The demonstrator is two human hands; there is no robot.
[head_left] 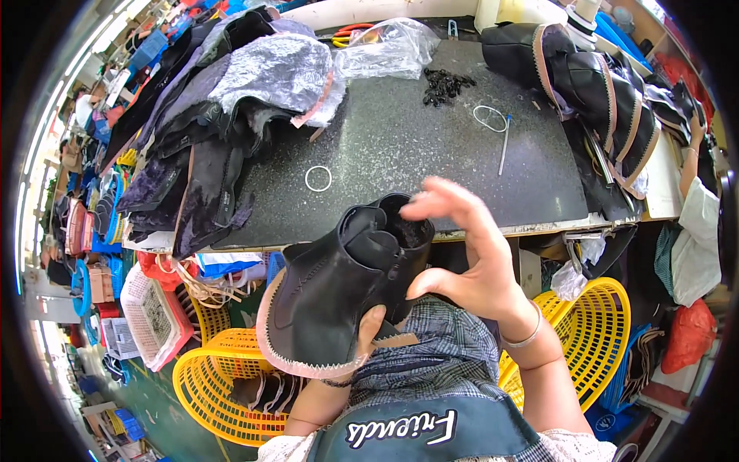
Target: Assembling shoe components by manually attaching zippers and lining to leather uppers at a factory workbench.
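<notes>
The left hand (369,333) is clamped on the black boot upper (315,312), thumb on its near side, other fingers hidden. The upper hangs tilted before the person, by the surface's near edge; its long axis runs diagonally, zigzag-edged toe pointing lower left, fur-lined opening upper right. The right hand (489,269) has thumb and fingers spread apart beside the shaft; whether the fingertips touch the rim I cannot tell. Good handling, I judge, means a steady low left grip and light right-hand shaping of the opening, without creasing the shaft. Beyond, the surface (400,146) carries white rings (318,179) and fleece-lined pieces (269,73)
</notes>
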